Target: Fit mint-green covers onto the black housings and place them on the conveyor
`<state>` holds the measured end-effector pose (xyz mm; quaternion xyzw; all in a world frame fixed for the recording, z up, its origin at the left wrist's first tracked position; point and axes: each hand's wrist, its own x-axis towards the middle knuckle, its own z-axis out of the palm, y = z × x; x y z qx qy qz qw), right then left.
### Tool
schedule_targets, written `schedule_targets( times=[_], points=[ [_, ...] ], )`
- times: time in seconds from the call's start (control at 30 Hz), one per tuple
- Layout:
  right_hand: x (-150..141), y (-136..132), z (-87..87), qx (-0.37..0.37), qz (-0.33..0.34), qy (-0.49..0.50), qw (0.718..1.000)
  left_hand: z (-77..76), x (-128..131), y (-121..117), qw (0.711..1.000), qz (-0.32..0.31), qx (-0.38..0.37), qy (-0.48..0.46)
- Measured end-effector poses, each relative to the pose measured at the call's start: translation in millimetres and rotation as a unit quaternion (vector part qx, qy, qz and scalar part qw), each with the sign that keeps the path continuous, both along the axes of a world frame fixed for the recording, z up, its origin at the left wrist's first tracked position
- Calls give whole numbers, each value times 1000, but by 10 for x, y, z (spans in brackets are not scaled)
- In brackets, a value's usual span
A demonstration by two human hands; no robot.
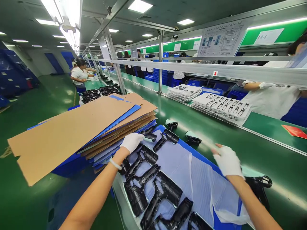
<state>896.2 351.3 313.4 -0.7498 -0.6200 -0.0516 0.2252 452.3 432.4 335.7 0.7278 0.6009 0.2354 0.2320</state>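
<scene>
My left hand [132, 142], in a white glove, is closed at the far left corner of the blue box, its fingertips on a black plastic housing shell [150, 136] with a pale green edge. Several gun-shaped black housing shells [168, 188] lie below it on translucent sheeting [177, 163] in the blue box [203, 161]. My right hand [227, 160], also gloved, hovers over the box's right edge, fingers stretched out and blurred, with nothing seen in them. Beyond it on the green belt are black parts with pale green pieces [193, 139]. Another such part [259, 185] sits beside my right forearm.
A stack of cardboard and blue sheets [72, 127] stands left of the box. Across the green conveyor [172, 108] are white trays of black parts [223, 105]. A metal rail [182, 65] spans overhead. Co-workers sit left and behind the line.
</scene>
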Motion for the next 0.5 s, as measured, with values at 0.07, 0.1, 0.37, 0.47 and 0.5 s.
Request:
schedule_targets(
  times=[0.07, 0.1, 0.37, 0.47, 0.5],
  points=[
    [-768, 203, 51, -50, 101, -1, 994, 31, -91, -65, 998, 16, -10, -57],
    [-1140, 292, 55, -72, 133, -1, 988, 44, -127, -119, 995, 27, -15, -90],
    [-2457, 689, -91, -172, 105, 85, 976, -38, -197, -617, 951, 138, 6, -276],
    [-2266, 534, -120, -92, 81, 117, 986, -46, -233, -742, 930, 148, 15, -337],
    [-2164, 423, -124, -49, 82, 123, 988, -41, -248, -781, 921, 147, 13, -361]
  ],
)
